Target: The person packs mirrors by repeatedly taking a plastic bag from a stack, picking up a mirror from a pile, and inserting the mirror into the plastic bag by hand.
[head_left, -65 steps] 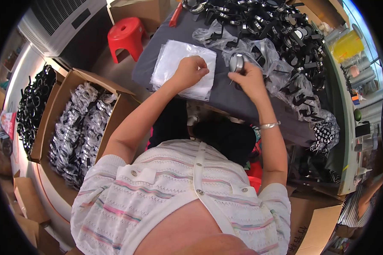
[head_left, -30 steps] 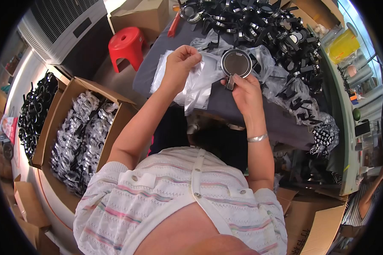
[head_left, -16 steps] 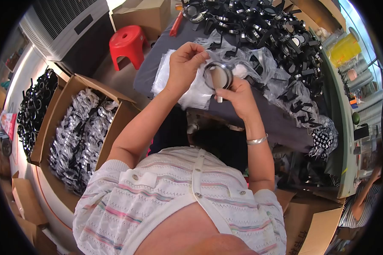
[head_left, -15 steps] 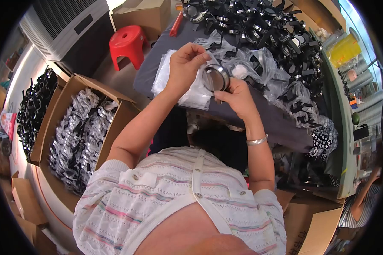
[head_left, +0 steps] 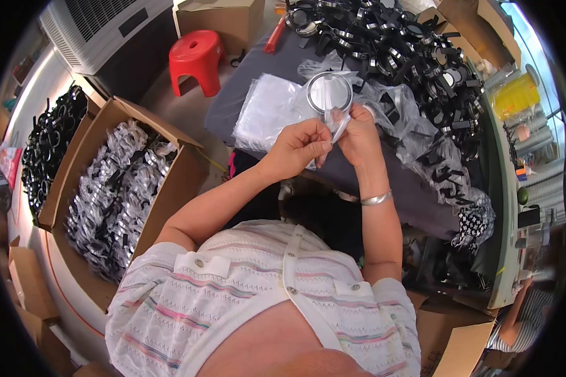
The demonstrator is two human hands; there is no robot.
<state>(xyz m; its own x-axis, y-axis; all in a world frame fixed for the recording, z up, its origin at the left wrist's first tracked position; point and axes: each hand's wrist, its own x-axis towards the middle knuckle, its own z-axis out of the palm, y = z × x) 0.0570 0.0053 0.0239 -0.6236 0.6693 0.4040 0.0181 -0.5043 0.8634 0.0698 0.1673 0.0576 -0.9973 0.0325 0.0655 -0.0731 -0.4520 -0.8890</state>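
A round, mirror-like disc with a silver rim (head_left: 329, 93) stands above my hands, over the table's near edge. Clear plastic (head_left: 338, 120), seemingly a small bag, wraps its lower end. My right hand (head_left: 360, 137) is closed around that lower end, though its fingers partly hide what lies inside. From the left, my left hand (head_left: 300, 148) pinches the plastic just below the disc. Beyond my left hand lies a stack of flat clear bags (head_left: 267, 107). Bagged pieces (head_left: 415, 135) are heaped to the right of my right hand.
A large pile of black-strapped round pieces (head_left: 415, 50) covers the table's far right. To the left stands a cardboard box (head_left: 170, 191) full of bagged pieces, with a heap of black pieces (head_left: 53, 151) beside it. A red stool (head_left: 196, 60) is behind the table's left side.
The disc has swung upright, with plastic now around its lower end. My left hand has come down from above the bag stack to meet my right hand.
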